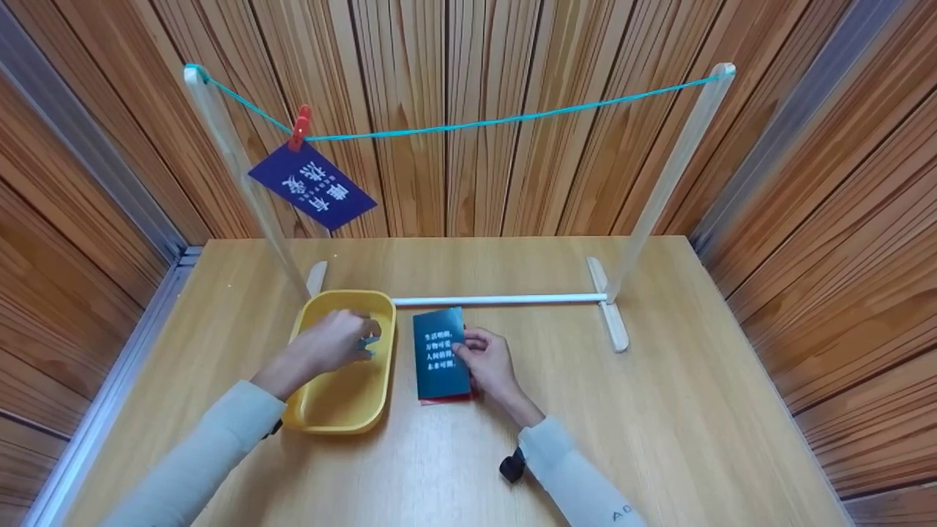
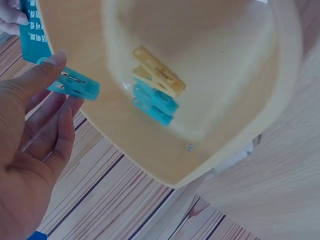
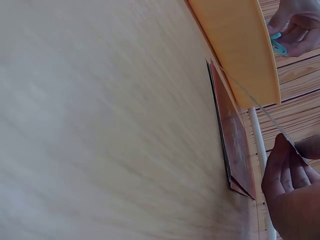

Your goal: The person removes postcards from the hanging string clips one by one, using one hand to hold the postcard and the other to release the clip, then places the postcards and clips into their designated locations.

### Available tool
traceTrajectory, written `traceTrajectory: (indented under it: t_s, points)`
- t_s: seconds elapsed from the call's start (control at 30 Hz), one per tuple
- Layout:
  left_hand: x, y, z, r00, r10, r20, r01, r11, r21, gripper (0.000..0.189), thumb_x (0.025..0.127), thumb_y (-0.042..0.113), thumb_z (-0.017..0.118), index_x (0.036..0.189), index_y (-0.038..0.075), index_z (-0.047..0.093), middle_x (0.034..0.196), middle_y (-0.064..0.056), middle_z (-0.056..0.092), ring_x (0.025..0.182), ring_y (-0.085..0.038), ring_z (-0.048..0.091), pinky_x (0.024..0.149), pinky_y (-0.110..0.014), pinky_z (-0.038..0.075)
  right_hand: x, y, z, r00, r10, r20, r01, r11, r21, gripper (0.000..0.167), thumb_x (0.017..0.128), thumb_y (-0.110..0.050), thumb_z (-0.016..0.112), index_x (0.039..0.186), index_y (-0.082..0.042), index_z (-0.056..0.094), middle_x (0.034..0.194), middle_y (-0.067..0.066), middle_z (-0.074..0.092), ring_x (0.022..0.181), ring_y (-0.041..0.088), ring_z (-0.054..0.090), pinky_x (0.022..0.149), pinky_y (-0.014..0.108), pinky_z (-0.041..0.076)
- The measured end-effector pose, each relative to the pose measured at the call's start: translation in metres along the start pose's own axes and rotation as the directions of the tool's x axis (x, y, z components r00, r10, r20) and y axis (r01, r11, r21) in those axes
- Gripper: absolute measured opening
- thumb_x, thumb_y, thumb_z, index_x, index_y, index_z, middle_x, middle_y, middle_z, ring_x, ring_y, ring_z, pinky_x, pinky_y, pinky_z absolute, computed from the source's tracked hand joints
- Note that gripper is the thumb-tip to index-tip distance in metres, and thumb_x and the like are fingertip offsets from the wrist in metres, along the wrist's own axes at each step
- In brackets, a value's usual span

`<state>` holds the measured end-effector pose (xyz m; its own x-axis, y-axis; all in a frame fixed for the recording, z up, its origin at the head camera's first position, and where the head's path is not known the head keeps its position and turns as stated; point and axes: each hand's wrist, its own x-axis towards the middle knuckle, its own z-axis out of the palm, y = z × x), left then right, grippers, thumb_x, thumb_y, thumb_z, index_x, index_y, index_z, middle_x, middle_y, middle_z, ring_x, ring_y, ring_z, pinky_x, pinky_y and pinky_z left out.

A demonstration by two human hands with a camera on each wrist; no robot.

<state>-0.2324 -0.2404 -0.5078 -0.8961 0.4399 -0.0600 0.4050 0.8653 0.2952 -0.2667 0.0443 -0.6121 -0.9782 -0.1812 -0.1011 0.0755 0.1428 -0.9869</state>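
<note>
My left hand (image 1: 329, 342) pinches a teal clothespin (image 2: 75, 85) between thumb and fingers, over the yellow basket (image 1: 392, 359). Inside the basket, the left wrist view shows a yellow clothespin (image 2: 159, 72) beside teal clothespins (image 2: 154, 105). My right hand (image 1: 494, 364) pinches the right edge of a dark teal card (image 1: 439, 329) with white writing. In the right wrist view that card is seen edge-on, tilted up above other cards with a red one (image 3: 232, 132) on top, which lie on the table.
A blue-green cord (image 1: 468, 126) runs between two upright posts of a stand, whose white bar (image 1: 505, 300) lies behind the cards. A red clothespin (image 1: 299, 128) holds a purple card (image 1: 315, 183) near the cord's left end. Wood-patterned walls enclose the table (image 1: 659, 439).
</note>
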Motion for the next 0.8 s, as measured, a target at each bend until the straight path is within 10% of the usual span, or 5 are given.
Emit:
traceTrajectory:
  t_s: [0.37,0.8]
  points:
    - [-0.001,-0.013,0.011,0.997,0.076,-0.002,-0.076,0.996,0.051,0.026,0.086,0.004,0.085,0.111,0.000,0.079,0.099,-0.013,0.080,0.073,-0.017,0.061,0.074,-0.037,0.065,0.000,0.001,0.003,0.997,-0.003,-0.080,-0.005,0.995,-0.100,0.020,0.096,-0.005,0.073,0.114,0.003,0.076,0.102,0.016,0.079,0.084,0.012,0.068,0.076,0.022,0.059]
    - [-0.004,-0.016,0.018,0.992,0.015,0.123,-0.025,0.997,0.079,0.017,0.095,0.001,0.074,0.112,0.001,0.077,0.098,-0.014,0.077,0.077,-0.019,0.061,0.077,-0.037,0.064,-0.001,-0.004,0.007,0.992,0.029,-0.123,-0.056,0.974,-0.218,0.019,0.095,-0.006,0.074,0.112,0.004,0.074,0.091,0.011,0.073,0.080,0.015,0.063,0.069,0.023,0.053]
